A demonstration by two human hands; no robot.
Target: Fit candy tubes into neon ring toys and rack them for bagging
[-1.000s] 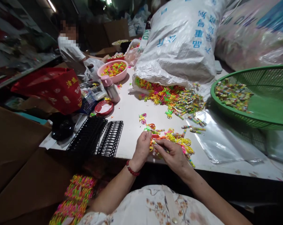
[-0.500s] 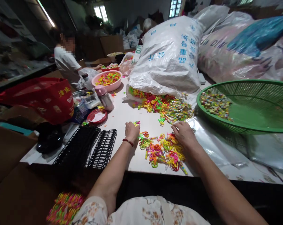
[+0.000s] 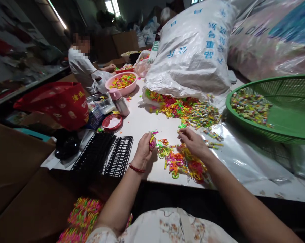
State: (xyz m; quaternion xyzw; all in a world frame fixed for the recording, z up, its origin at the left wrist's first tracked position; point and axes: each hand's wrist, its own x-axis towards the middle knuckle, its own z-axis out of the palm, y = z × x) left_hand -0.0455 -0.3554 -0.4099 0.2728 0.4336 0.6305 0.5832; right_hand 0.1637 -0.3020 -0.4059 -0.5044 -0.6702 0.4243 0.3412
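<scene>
My left hand [image 3: 143, 149], a beaded bracelet at its wrist, is closed around a small bunch of coloured plastic pieces [image 3: 152, 142] in pink, yellow and green. To its right, my right hand [image 3: 194, 141] hovers over the near pile with thumb and fingers pinched together; what is between the tips is too small to make out. Below it lies the near pile of bright loop-shaped plastic pieces [image 3: 176, 162], mixed with short printed tubes. Farther back, more loops [image 3: 176, 108] and a heap of printed tubes [image 3: 205, 115] spread out before the sack's mouth.
A big white woven sack [image 3: 185, 54] stands at the back. On the right sit a green mesh basket [image 3: 268, 135] and clear plastic bags [image 3: 245, 155]. Black plastic racks [image 3: 119, 156], a flask [image 3: 120, 104] and a pink basin [image 3: 122, 90] stand left. A co-worker [image 3: 81, 67] sits beyond.
My left hand has lifted and turned, showing the coloured pieces in its grip. The right hand has shifted from the pile's right side to above it, fingers drawn together. The view has swung slightly left.
</scene>
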